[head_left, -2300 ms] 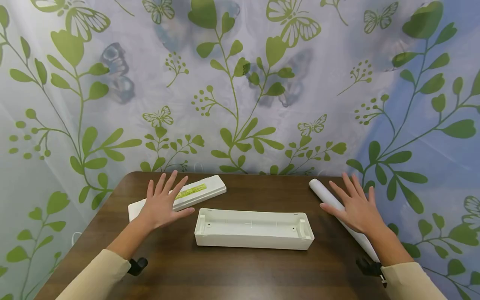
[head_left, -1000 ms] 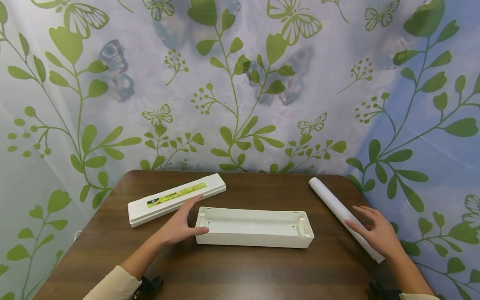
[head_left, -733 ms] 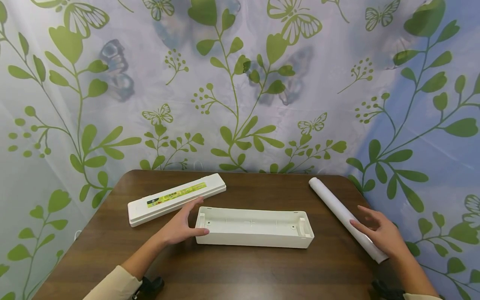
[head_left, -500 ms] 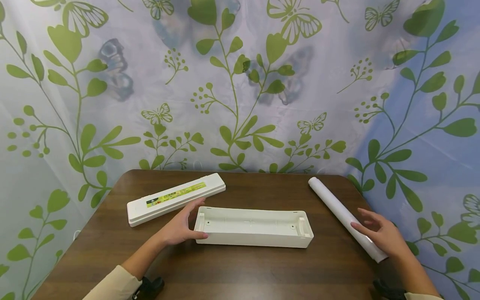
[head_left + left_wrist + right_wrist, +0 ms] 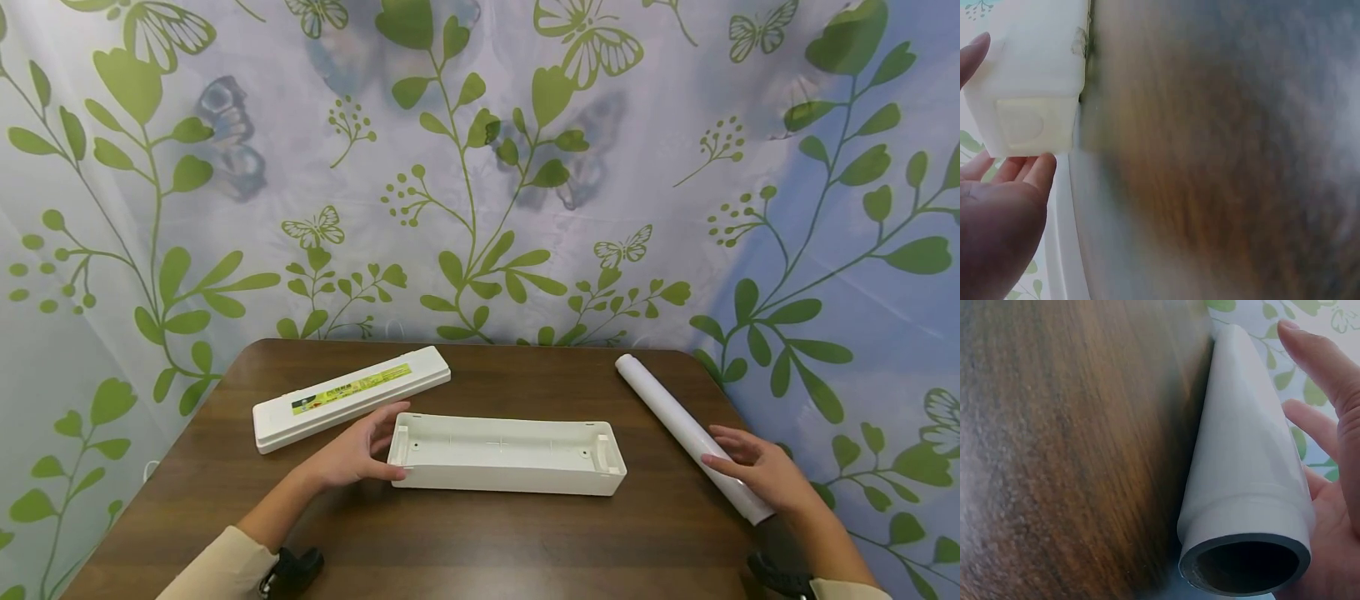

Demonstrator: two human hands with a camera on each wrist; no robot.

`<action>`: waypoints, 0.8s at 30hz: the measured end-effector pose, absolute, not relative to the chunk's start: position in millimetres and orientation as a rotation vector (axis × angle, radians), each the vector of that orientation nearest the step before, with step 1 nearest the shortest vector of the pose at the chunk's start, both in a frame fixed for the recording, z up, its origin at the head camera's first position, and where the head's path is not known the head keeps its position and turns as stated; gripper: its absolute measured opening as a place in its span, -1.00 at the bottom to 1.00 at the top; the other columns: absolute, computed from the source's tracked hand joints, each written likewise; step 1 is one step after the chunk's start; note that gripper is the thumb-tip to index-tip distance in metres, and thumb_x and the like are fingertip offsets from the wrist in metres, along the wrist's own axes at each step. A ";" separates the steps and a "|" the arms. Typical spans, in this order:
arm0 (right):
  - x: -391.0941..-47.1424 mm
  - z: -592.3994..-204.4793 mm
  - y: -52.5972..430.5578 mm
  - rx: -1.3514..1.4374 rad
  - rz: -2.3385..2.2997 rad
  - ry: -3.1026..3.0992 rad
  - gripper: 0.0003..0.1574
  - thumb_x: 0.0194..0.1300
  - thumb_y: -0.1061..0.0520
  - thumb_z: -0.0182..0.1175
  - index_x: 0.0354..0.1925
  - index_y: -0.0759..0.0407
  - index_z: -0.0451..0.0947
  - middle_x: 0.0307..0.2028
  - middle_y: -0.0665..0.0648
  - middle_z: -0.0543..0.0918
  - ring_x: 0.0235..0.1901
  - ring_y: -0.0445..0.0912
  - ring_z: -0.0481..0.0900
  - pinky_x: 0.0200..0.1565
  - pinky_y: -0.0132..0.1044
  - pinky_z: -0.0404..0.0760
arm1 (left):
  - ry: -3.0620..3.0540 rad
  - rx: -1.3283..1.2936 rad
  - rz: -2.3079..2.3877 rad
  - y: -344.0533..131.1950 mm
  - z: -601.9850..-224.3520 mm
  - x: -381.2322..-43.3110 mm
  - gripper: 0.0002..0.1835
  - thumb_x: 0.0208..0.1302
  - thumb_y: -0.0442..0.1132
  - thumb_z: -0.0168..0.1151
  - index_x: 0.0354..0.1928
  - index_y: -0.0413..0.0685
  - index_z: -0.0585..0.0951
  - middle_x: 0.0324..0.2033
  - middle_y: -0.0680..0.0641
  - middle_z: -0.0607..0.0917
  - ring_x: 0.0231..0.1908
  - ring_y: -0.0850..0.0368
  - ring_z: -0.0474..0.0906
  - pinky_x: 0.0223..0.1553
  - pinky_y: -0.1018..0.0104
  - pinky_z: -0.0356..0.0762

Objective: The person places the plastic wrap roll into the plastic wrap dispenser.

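Tabletop: left hand grips open white box; right hand at roll, hold unclear.

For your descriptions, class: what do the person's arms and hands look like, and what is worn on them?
The left sleeve and right sleeve are cream, ending on the forearm. A black device shows beside the left cuff, and another black device beside the right. The left hand and right hand are bare.

Looks like a curtained-off nook of uncertain kind, screened behind and at both sides by leaf-and-butterfly fabric around a wood-grain bench.
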State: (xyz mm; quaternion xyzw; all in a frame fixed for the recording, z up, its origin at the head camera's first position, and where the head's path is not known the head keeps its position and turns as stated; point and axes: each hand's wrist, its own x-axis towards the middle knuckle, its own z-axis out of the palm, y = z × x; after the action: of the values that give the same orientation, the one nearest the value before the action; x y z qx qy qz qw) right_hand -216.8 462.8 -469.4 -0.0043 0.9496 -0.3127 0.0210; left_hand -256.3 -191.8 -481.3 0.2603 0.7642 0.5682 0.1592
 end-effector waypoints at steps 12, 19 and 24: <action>-218.0 -471.6 466.3 -0.071 -1.021 2.903 -0.03 0.35 -0.13 0.37 0.49 0.31 0.27 0.31 0.52 0.50 -0.12 -0.61 0.42 -0.23 -0.41 0.62 | 2.075 0.758 1.628 -196.0 -480.7 -260.9 0.09 0.11 -0.36 0.55 0.57 -0.21 0.05 0.53 -0.33 0.17 0.53 -0.38 0.12 0.34 0.38 0.46; -220.5 -474.1 470.1 -0.070 -1.054 2.874 -0.01 0.35 -0.05 0.38 0.50 0.37 0.22 0.29 0.56 0.49 -0.11 -0.50 0.50 -0.24 -0.39 0.63 | 2.043 0.768 1.635 -196.9 -480.5 -262.6 0.11 0.09 -0.38 0.55 0.56 -0.32 0.01 0.52 -0.36 0.17 0.53 -0.41 0.09 0.30 0.39 0.50; -221.7 -476.5 469.5 -0.064 -1.108 2.838 -0.03 0.35 -0.01 0.38 0.50 0.38 0.20 0.28 0.54 0.51 -0.16 -0.42 0.57 -0.26 -0.34 0.64 | 2.047 0.786 1.630 -197.6 -481.3 -263.0 0.08 0.10 -0.38 0.55 0.54 -0.34 0.05 0.49 -0.36 0.21 0.52 -0.41 0.11 0.30 0.41 0.50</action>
State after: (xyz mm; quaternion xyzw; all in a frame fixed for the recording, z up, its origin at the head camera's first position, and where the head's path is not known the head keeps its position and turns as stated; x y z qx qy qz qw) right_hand -221.7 469.5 -476.5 -0.0210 0.9303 -0.3631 0.0474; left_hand -263.0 -197.6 -481.3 0.2818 0.7335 0.5841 0.2034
